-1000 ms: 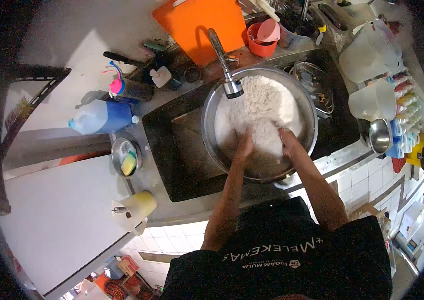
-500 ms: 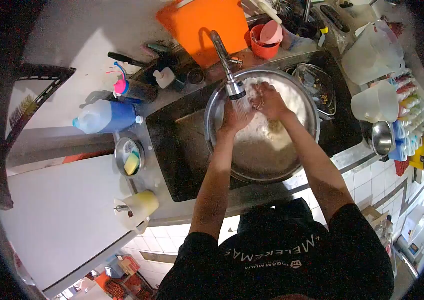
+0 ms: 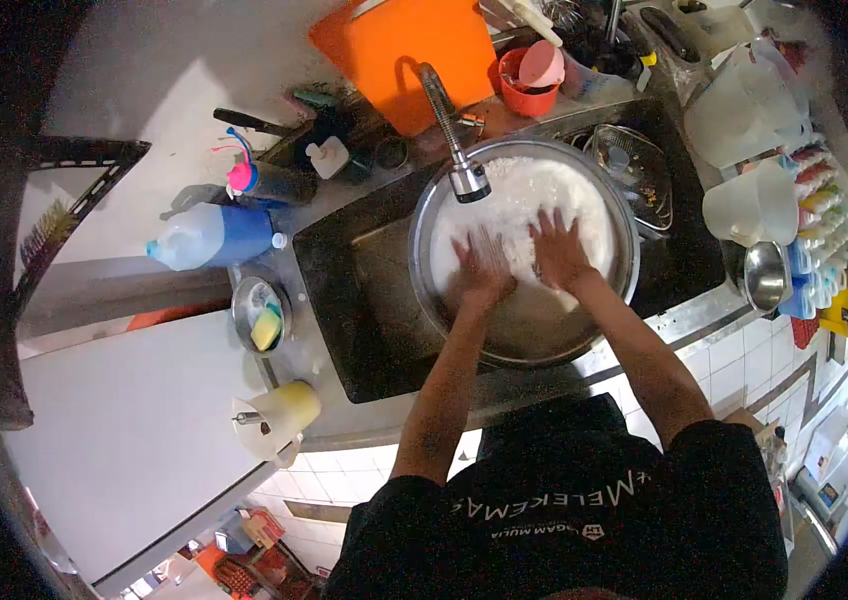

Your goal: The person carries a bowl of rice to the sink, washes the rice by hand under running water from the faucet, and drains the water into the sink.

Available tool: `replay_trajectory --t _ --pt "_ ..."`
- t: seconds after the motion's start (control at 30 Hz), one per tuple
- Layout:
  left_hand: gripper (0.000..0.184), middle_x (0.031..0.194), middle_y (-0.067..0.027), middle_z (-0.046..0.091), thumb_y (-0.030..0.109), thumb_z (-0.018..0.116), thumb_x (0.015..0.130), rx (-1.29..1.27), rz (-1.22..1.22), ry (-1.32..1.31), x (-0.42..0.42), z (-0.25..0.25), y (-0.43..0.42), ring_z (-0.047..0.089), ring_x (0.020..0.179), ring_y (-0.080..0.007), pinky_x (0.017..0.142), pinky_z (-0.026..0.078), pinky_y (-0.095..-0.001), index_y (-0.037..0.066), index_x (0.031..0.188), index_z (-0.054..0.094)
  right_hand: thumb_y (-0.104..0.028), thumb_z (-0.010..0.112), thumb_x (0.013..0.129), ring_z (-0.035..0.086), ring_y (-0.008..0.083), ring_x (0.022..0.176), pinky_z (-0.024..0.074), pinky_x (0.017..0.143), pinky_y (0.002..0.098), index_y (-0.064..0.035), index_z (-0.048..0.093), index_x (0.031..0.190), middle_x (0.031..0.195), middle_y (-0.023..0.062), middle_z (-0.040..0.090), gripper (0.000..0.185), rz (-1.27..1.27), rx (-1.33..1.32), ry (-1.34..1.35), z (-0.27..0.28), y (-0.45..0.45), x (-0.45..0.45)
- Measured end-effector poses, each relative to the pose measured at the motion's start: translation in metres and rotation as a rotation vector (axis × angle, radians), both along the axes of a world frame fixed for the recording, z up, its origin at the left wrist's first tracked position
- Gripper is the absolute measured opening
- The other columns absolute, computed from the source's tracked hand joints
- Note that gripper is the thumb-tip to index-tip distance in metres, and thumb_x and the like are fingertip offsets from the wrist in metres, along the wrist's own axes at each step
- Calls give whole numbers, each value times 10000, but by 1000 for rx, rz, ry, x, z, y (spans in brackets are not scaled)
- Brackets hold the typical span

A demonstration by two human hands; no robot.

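Note:
A large round metal basin [image 3: 424, 285] sits in the dark sink, filled with a wet white mass [image 3: 554, 180] that looks like rice. My left hand [image 3: 484, 268] lies on the white mass, fingers spread, under a thin spray of water. Beside it, my right hand [image 3: 559, 250] rests on the same mass, palm down with its fingers apart. Above the basin hangs the flexible tap [image 3: 469, 183], its nozzle pointing down. Neither hand grips anything. Cloudy water shows at the basin's near side.
A wire strainer [image 3: 634, 175] stands in the sink to the right of the basin. Left on the counter are a jug of blue liquid [image 3: 214, 237], a metal bowl with a sponge [image 3: 262, 315] and a pale jug [image 3: 284, 415]. Plastic containers [image 3: 749, 200] line the right side.
Both hands have come back toward my body, from close together under the tap to lying spread apart. The white mass at the far side of the basin is now uncovered.

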State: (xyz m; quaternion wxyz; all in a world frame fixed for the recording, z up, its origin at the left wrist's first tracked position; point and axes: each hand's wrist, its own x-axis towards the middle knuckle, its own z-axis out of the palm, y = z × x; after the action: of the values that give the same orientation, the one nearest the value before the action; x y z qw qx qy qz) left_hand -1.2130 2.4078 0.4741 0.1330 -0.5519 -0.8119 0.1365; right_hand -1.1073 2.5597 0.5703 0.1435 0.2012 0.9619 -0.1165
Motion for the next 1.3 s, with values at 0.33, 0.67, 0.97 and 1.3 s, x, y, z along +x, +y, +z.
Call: replay_trajectory --t 0.33,0.67,0.97,1.3 --pt "608 1318 -226 365 241 617 777 154 -2 -862 -38 128 -7 314 1241 -400 1022 272 -484 62 1308 379 -278 600 761 322 380 1248 307 979 547 -73 401 1292 1376 198 304 604 141 -177 33 67 20 12" --pt "641 1275 -257 415 367 571 785 130 472 -1036 -32 80 36 459 1087 -421 937 361 -506 -22 1262 393 -274 462 810 215 340 1325 156 1057 559 -77 386 1326 1446 161 208 557 -101 52 78 -24 9 -22" --pt "611 894 -272 602 469 489 825 153 73 -417 -40 -18 21 579 830 -376 737 459 -510 -95 1054 544 -203 456 790 570 291 1019 455 836 445 -26 665 798 1047 153 619 274 -91 -164 -176 -6 15 -30" --pt "650 1209 -292 462 351 596 796 294 -5 -616 -26 119 12 433 1112 -461 923 355 -548 29 1316 373 -289 486 828 411 346 1183 346 968 468 -43 604 1064 1272 185 443 361 -34 300 505 21 4 14"
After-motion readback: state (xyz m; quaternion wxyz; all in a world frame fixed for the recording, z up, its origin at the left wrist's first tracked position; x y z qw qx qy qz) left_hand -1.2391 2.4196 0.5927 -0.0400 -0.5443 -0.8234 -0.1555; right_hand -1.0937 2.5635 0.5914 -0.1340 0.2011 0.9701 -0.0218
